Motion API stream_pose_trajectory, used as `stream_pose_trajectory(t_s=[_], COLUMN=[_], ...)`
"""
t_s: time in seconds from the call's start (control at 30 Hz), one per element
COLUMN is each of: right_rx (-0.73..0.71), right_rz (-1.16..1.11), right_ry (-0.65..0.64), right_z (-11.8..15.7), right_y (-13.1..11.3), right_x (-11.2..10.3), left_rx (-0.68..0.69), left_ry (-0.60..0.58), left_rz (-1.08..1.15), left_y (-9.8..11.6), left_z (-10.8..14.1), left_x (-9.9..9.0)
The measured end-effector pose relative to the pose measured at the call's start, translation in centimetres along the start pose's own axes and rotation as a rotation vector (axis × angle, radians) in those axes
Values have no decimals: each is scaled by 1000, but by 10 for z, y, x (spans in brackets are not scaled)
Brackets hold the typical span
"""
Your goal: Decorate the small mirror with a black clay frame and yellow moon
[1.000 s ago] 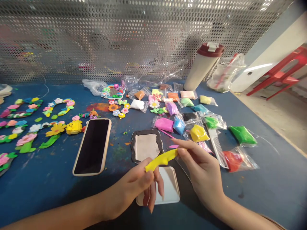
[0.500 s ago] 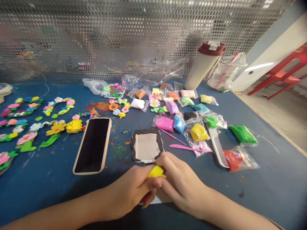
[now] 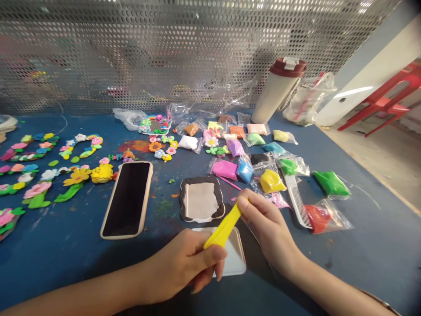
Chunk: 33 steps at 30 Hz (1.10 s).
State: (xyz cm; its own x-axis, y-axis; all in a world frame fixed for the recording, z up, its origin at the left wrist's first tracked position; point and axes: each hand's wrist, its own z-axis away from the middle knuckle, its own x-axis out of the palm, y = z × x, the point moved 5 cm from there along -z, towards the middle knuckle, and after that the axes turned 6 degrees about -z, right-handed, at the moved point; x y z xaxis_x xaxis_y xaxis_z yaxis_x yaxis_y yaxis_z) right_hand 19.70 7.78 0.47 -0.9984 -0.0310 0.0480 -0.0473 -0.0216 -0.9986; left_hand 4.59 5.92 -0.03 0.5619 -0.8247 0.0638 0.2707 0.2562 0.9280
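Observation:
A strip of yellow modelling clay (image 3: pixel 225 227) is stretched between my two hands. My left hand (image 3: pixel 194 259) pinches its lower, wider end between thumb and fingers. The thin upper end is in the fingertips of my right hand (image 3: pixel 268 224). Below the clay lies a white rounded board (image 3: pixel 237 256), partly hidden by my left hand. Just beyond is a small frame (image 3: pixel 184 197) with a wavy black clay border around a pale middle. A bag of yellow clay (image 3: pixel 272 181) rests on the table past my right hand.
A phone (image 3: pixel 127 199) lies left of the frame, with clay flowers (image 3: pixel 77 175) farther left. Several bagged clays, a grey comb (image 3: pixel 298 202) and a pink tool (image 3: pixel 230 183) are on the right. A tumbler (image 3: pixel 278 92) stands at the back by a perforated metal panel (image 3: pixel 197 57).
The yellow clay was bunched between my hands and is now drawn out long. My right hand has moved up and right, uncovering more of the white board.

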Motion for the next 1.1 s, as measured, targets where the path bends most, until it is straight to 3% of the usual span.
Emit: stream_pose_trajectory(t_s=[0.1,0.17,0.27,0.37,0.47,0.67,0.77,0.87,0.97,1.03,1.1], right_rx=[-175,-300,-355,-276,-303,-579,-519,-326,-173,-144,-162], right_rz=[100,165,178,143,197,378,383,330,170,79,67], right_ry=[140,166,-2,-260,-303,-351,-286,-270,-449,-553,-570], right_z=[-3,-1,5,11,13,21,22,17,14,15,16], right_y=[-10,-19,-24,-18,-16,-22,-16,-9,-8,-12,-13], right_x=[-12,-16,-8,8,15,25,25,24,30,33,33], left_rx=[0,-6,-15,-8,-9,36,47,50,51,42,26], left_ry=[-9,11,67,70,59,87,101,94,9,-24,-32], left_rz=[74,145,221,239,162,-93,-245,-373,-258,-149,-82], left_y=[-4,-7,-10,-7,-3,0,3,8,10,9,6], left_z=[-2,-4,-6,-7,-5,-4,-3,-1,0,-1,-2], left_x=[0,0,-2,-1,0,-2,-4,-4,2,5,7])
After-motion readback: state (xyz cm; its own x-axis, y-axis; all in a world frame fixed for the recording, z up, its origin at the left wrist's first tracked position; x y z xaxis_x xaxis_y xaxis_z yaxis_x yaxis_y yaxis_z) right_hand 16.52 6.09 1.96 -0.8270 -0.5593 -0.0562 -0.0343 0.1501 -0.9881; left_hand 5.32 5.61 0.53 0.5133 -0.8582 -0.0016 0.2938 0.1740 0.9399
